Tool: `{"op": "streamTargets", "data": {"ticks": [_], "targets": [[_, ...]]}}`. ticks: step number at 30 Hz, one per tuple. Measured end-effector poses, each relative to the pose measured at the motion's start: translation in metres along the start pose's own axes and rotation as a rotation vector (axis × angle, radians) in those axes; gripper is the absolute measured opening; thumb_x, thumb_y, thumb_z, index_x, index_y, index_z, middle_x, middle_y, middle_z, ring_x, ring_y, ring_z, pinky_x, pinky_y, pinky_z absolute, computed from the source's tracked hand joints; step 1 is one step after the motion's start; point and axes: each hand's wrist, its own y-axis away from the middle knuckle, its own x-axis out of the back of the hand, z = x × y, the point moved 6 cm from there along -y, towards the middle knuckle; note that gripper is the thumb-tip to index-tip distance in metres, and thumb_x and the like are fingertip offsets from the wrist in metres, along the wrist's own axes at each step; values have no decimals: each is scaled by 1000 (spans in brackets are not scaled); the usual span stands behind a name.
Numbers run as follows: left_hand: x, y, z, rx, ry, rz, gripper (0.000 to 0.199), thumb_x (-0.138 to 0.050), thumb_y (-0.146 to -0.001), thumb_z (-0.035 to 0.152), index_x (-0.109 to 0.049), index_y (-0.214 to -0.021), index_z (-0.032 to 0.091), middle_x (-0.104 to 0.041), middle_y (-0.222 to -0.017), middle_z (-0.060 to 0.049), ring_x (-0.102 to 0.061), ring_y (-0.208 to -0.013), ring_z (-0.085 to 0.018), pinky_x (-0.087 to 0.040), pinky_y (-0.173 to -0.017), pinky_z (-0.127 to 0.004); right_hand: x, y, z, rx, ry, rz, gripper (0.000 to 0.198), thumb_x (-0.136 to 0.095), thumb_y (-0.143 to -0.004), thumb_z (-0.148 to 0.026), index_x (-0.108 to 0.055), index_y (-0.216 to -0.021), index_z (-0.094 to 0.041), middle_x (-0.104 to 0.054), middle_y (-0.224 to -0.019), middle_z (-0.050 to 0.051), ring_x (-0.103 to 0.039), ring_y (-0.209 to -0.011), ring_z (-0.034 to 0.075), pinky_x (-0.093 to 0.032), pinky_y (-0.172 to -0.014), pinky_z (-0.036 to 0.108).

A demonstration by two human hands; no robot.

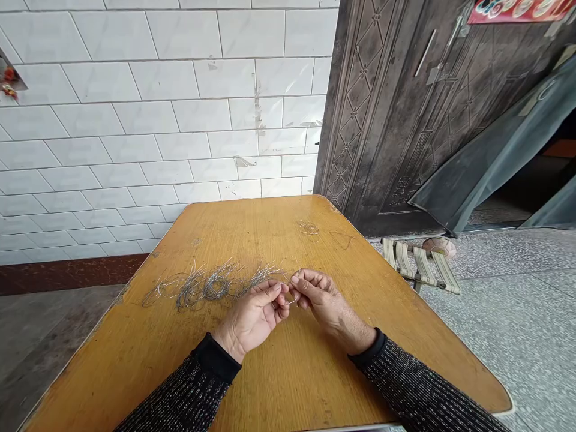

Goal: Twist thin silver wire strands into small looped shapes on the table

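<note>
Wire (pixel 293 301) pinched in my left hand (pixel 257 317) and right hand (pixel 324 304).
A loose pinch could let it spring free and snag the nearby coils (pixel 216 285).

Bright, diffuse light, pale glare on tiled wall (pixel 166 114), deep shadow in doorway (pixel 513 189), wide-angle stretching toward edges

I see a wall (pixel 148 114) of white tiles above a dark red baseboard (pixel 67 275). To the right I make out a dark patterned door (pixel 396 120), a grey curtain (pixel 495 153), and a striped stool (pixel 423 264) on speckled floor (pixel 508 336). A yellowish wooden tabletop (pixel 270 384) reaches toward the tiles.
</note>
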Motion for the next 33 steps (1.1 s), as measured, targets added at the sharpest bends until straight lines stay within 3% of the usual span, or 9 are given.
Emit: {"op": "streamTargets", "data": {"ticks": [6,12,20,23,29,33], "targets": [[-5,0,2,-71,19,-20,11,-71,-67,18,-63,-71,12,-54,-63,2,-49,-58,-5,-41,-60,-18,0,0,-1,2,-15,8,30,-64,-71,-41,-55,-58,-15,-51,-52,-4,-40,-41,4,-30,-42,18],[-15,4,0,-116,-99,-93,16,-71,-68,18,-61,-81,16,-58,-81,-1,-54,-80,-10,-39,-67,-20,3,-2,-4,58,29,75,30,-61,-74,-39,-55,-57,-15,-54,-51,-2,-43,-42,6,-33,-44,19],[-7,3,-3,-167,-407,79,19,-69,-68,30,-59,-72,14,-59,-73,-2,-50,-69,-11,-36,-63,-25,4,-1,-5,43,92,103,33,-60,-73,-41,-52,-54,-16,-49,-46,-4,-41,-39,6,-30,-42,20],[-8,4,-3,-201,-528,91,22,-67,-69,35,-60,-71,14,-59,-71,-3,-50,-67,-12,-37,-63,-27,7,-1,-3,28,114,134,35,-62,-70,-42,-50,-51,-16,-46,-44,-5,-38,-37,5,-29,-40,19],[-8,5,-8,-153,-558,82,23,-68,-68,35,-62,-73,13,-62,-76,-5,-53,-69,-14,-40,-68,-29,8,-1,0,-10,130,129,36,-62,-68,-44,-48,-49,-17,-42,-40,-6,-34,-34,5,-26,-36,19],[-4,5,-1,-59,-551,46,26,-66,-69,39,-62,-73,14,-60,-79,-5,-55,-71,-14,-39,-59,-25,5,-3,-6,24,203,73,38,-62,-67,-47,-48,-49,-17,-42,-42,-5,-33,-36,5,-26,-36,19]]}}
